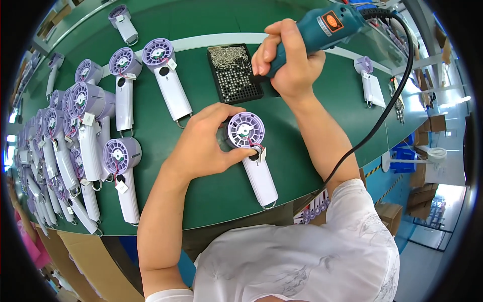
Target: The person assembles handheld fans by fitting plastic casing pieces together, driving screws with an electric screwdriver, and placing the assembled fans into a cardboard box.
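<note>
Left arm (163, 216): one, bare, bent; we angle it forward and inward. Left hand (204, 138): back uppermost; we hold its thumb (237, 156) and forefinger (226, 109) spread in a C-shaped grasp. Right arm (324, 133): one, bare, bent; we slant it forward and leftward. Right hand (297, 68): farther forward, fingers (269, 48) curled in a firm grip.

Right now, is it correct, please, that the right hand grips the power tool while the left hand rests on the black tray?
Not quite: the head view shows the left hand holding a purple-and-white fan, not resting on the black tray. The right hand does grip the power tool.
</note>
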Demonstrator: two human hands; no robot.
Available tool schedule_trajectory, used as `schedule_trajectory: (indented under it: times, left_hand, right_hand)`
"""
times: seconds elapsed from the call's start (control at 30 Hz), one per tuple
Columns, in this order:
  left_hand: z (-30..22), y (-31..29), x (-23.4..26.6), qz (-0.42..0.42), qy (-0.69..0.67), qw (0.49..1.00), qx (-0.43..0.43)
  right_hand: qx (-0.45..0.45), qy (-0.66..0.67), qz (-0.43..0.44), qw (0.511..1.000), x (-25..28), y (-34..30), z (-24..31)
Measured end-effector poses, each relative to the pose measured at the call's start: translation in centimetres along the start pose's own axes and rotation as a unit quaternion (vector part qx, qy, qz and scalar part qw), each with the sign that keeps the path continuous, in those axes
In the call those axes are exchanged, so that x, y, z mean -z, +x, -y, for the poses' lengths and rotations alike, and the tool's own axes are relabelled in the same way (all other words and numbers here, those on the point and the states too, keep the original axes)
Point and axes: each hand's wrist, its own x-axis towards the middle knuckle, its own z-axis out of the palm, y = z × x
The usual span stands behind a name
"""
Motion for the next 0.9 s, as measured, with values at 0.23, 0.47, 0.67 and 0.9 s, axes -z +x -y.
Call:
schedule_trajectory:
  times: [0.23,0.47,0.67,0.9]
  left_hand:
    - [0.0,0.1,-0.1,0.003,-0.007,1.000,0.019]
    - [0.0,0.0,-0.2,-0.003,-0.009,1.000,0.020]
    - [0.0,-0.1,-0.1,-0.004,-0.007,1.000,0.016]
    - [-0.3,0.1,0.0,0.013,0.003,1.000,0.017]
  right_hand:
    - [0.020,-0.067,0.037,0.997,0.5,-0.1,-0.4]
    - [0.007,-0.010,0.015,1.000,-0.1,-0.3,-0.6]
    - [0.006,-0.102,0.055,0.993,-0.4,-0.2,-0.7]
    - [-0.002,-0.112,0.039,0.993,-1.1,-0.3,-0.4]
